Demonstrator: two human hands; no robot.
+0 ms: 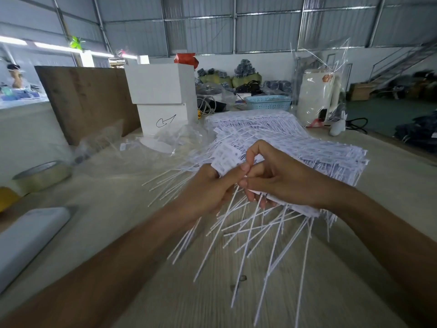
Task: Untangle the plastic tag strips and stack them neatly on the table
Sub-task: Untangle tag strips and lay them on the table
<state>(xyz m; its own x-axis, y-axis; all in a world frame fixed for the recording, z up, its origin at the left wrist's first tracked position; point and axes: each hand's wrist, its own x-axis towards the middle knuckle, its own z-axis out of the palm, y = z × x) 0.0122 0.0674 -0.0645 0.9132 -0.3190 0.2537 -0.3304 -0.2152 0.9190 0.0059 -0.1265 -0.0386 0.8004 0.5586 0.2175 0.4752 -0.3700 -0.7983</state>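
Lying bare toward the near worktop point(118, 233) edge; left hand point(208, 192) and right hand point(281, 178) fingers pinch tangled tag strips point(248, 223) above it.

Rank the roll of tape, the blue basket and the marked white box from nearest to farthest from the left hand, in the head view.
From the left hand:
1. Marked white box, ahead and slightly left, mid-table.
2. Roll of tape, far left near the table edge.
3. Blue basket, far back, ahead to the right.

The first two are too close to call confidently.
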